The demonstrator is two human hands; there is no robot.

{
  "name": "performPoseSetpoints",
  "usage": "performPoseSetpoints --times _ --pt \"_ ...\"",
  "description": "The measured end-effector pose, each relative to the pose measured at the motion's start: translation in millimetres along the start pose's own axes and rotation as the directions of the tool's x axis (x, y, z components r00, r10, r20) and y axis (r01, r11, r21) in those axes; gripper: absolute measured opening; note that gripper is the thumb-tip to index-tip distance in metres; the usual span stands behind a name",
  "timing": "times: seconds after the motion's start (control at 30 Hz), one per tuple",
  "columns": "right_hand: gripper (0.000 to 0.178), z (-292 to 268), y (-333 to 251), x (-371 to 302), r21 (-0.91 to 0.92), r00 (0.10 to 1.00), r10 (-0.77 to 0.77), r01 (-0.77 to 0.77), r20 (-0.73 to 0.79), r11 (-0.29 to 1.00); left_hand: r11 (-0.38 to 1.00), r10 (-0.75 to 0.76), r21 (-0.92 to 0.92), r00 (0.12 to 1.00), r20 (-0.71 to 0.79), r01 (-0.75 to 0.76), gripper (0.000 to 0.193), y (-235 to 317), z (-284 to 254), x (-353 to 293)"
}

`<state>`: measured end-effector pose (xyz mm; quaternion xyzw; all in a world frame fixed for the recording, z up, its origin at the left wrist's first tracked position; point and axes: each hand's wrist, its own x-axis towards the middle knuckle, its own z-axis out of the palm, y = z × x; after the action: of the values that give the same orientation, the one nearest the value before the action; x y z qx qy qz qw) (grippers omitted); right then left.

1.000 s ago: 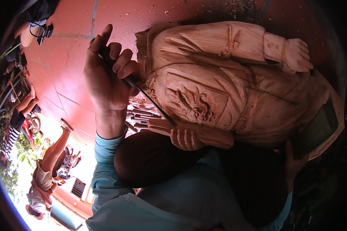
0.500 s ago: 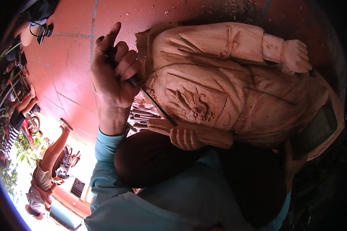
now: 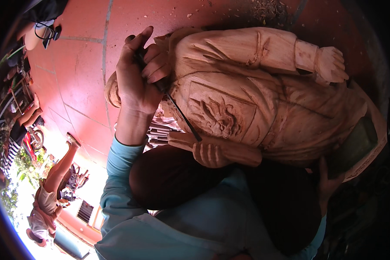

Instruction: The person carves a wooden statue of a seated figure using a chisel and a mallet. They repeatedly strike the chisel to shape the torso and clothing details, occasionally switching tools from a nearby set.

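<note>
A carved wooden statue of a robed figure lies on its back across my legs, its head end to the left. A dragon-like relief marks its chest. My left hand is closed round the handle of a carving chisel. The slim dark blade slants down to the right, its tip at the flat piece above the statue's carved hand. In shadow at the lower right, my right hand grips the statue near its base; most of its fingers are hidden.
Several chisels lie beyond my left knee. Wood shavings are scattered on the red tiled floor. At the left, a person stands in bright light, and a red motorbike is parked farther off.
My left hand has shifted right and tilted toward the statue, uncovering part of its head at the left. The chisel tip stays at nearly the same spot. My right hand has barely moved.
</note>
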<state>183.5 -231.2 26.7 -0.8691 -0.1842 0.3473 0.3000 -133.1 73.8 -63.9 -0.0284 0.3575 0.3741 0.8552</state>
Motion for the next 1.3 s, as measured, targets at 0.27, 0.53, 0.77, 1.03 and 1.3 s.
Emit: performPoseSetpoints --times 0.27,0.53,0.77,1.03,1.3 --pt "0.053 -1.9 3.1 2.0 -0.019 0.998 -0.023 0.024 0.054 1.000 0.992 0.103 0.062 0.990 0.093 -0.109 0.039 2.6 0.3 2.4" --pt "0.052 4.4 -9.0 4.0 -0.088 0.994 -0.069 0.076 0.089 0.993 0.980 0.169 0.080 0.978 0.123 -0.180 0.037 9.5 3.3 2.1" --pt "0.052 1.7 -4.2 3.1 -0.061 0.998 -0.046 0.049 0.051 0.997 0.988 0.118 0.092 0.992 0.037 -0.121 0.035 4.5 3.9 5.3" --pt "0.053 -2.6 0.1 4.8 -0.077 0.995 -0.070 0.075 0.074 0.994 0.991 0.086 0.103 0.995 -0.043 -0.081 0.033 1.0 6.8 2.9" --pt "0.053 -1.7 -2.8 4.8 -0.081 0.994 -0.063 0.070 0.090 0.994 0.992 0.079 0.105 0.992 -0.098 -0.069 0.031 -1.5 5.1 1.6"
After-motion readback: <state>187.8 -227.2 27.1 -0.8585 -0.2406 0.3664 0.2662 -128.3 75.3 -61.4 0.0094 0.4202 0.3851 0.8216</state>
